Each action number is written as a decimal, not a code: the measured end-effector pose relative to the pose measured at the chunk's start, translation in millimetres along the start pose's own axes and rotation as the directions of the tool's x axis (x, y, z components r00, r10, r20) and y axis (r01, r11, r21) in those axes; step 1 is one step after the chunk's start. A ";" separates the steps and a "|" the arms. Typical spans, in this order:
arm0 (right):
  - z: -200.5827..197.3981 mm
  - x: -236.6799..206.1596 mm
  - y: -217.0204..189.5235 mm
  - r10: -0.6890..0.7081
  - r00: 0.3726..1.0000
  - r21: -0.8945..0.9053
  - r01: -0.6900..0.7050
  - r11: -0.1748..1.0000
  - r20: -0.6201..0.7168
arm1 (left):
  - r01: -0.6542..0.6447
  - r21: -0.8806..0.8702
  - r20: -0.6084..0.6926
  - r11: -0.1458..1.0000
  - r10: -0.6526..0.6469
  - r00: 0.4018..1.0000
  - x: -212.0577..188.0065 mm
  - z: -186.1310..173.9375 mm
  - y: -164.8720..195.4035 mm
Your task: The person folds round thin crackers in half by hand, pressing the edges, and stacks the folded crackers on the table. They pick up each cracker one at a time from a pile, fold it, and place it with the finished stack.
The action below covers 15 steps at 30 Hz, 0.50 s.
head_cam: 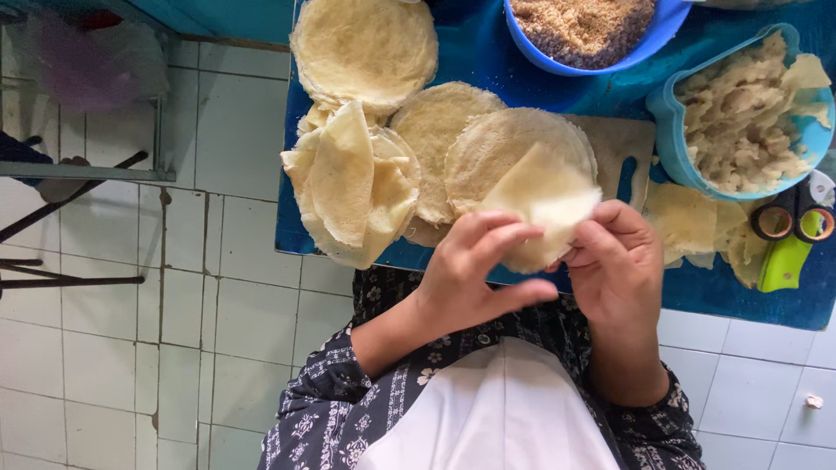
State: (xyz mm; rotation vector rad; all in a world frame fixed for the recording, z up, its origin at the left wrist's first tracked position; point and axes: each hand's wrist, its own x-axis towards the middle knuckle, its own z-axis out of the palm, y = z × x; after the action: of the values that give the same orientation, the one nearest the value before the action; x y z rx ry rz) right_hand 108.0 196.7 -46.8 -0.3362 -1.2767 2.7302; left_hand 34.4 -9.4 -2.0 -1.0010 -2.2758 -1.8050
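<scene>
Both my hands hold one thin pale dough sheet (pixel 540 196) just above the near edge of the blue table (pixel 488 52). My left hand (pixel 475 270) pinches its lower left edge with fingers and thumb. My right hand (pixel 618 261) grips its lower right side. The sheet is partly folded and lifted over a round stack of similar sheets (pixel 496 144). Another stack (pixel 435 122) lies just left of that one.
A pile of folded sheets (pixel 353 187) lies at the table's left edge, a flat stack (pixel 366 48) behind it. A blue bowl of brown crumbs (pixel 583 26), a blue jug of dough scraps (pixel 740 113), a wooden board (pixel 623 144) and green-handled scissors (pixel 788 248) stand right. White tiled floor (pixel 218 331) surrounds.
</scene>
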 end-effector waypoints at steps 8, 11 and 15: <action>47.0 -5.4 -44.1 -0.052 0.997 0.177 0.042 0.983 0.054 | 0.143 -0.098 -0.050 0.985 -0.148 0.988 -23.3 -2.3 -23.0; 73.3 3.5 -43.4 -0.153 0.988 -0.210 0.157 0.965 0.039 | 0.457 -0.687 0.149 0.565 -0.506 0.850 -32.9 -0.1 -33.3; 96.1 15.6 -31.4 -0.222 0.938 -0.755 0.345 0.557 0.265 | 0.536 -0.808 0.267 0.246 -0.657 0.705 -32.4 -3.5 -49.1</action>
State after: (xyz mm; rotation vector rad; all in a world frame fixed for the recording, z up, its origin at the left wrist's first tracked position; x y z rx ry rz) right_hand 69.5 148.3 34.7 0.0264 -2.3120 1.7702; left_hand 33.0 -31.7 -56.5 0.1761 -1.6609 -3.3727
